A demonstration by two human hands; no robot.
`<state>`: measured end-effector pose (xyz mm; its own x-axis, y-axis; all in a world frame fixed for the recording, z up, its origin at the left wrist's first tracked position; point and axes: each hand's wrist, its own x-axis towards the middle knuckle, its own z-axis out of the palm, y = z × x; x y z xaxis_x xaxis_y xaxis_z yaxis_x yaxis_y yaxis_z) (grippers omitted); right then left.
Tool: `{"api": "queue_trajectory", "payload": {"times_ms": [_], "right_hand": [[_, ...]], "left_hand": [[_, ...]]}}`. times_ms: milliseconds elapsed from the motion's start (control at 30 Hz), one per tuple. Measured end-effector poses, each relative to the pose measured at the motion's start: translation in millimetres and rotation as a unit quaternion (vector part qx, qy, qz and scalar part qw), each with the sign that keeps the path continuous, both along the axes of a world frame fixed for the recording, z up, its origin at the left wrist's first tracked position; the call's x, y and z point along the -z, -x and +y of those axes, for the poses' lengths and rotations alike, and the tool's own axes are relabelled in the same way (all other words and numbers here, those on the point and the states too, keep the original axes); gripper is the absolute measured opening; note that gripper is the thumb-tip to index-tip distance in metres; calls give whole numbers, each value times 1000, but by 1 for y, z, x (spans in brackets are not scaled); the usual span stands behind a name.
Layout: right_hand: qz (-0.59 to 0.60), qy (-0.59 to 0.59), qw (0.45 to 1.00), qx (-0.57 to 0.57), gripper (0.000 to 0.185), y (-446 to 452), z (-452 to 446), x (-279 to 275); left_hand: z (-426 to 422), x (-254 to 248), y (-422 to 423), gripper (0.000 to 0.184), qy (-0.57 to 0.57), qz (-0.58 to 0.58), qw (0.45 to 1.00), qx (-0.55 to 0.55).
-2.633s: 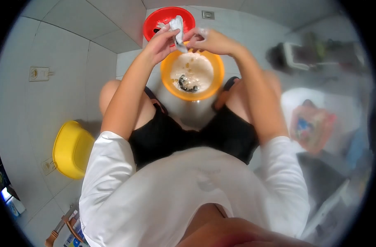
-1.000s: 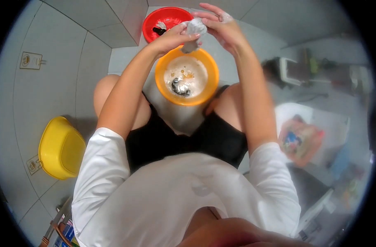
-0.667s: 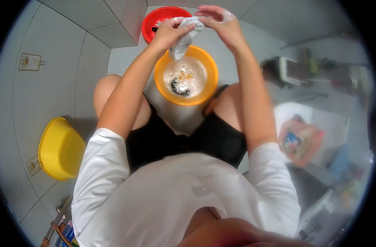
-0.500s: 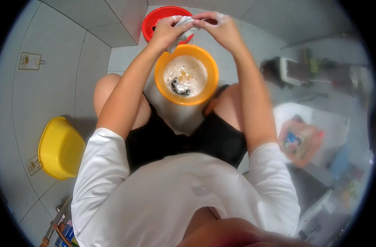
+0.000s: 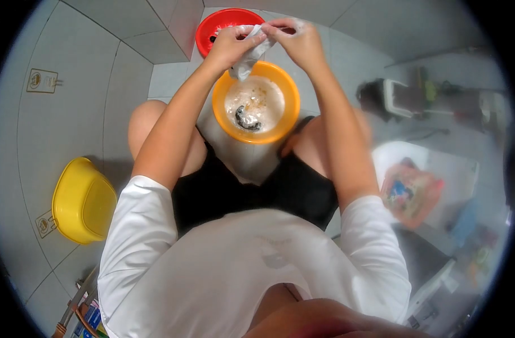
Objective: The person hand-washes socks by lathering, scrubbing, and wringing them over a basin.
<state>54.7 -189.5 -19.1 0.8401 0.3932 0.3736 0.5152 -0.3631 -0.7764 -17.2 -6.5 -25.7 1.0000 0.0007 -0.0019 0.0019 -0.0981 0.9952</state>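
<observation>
A wet white cloth (image 5: 248, 63) hangs bunched between my two hands, its lower end over the far rim of the orange basin (image 5: 294, 107). My left hand (image 5: 230, 46) is closed on its left side. With thumb and fingers, my right hand (image 5: 298, 40) pinches its upper right part; there are suds on the knuckles. Whether the cloth is a sock cannot be made out. Cloudy, foamy water (image 5: 263, 101) fills much of the basin, and a dark piece of fabric (image 5: 247, 119) pokes up through it.
Behind my left hand stands a red basin (image 5: 205, 35) with something dark in it. A yellow basin (image 5: 80, 205) hangs on the left tiled wall. To the right are a pinkish plastic bag (image 5: 412, 197) on a white surface and blurred items farther back.
The cloth now hangs lower and slightly more over the orange basin. Both hands stay close together with small finger shifts.
</observation>
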Motion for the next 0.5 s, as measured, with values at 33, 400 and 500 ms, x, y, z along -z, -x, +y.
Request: {"api": "queue_trajectory", "payload": {"times_ms": [33, 400, 500], "right_hand": [[28, -47, 998, 7, 23, 1, 2, -3], [-155, 76, 985, 4, 20, 6, 4, -13], [-108, 96, 989, 21, 20, 6, 5, -10]], "left_hand": [[0, 3, -2, 39, -1, -11, 1000, -16], [6, 7, -5, 30, 11, -8, 999, -35], [5, 14, -8, 30, -48, -40, 997, -36]]}}
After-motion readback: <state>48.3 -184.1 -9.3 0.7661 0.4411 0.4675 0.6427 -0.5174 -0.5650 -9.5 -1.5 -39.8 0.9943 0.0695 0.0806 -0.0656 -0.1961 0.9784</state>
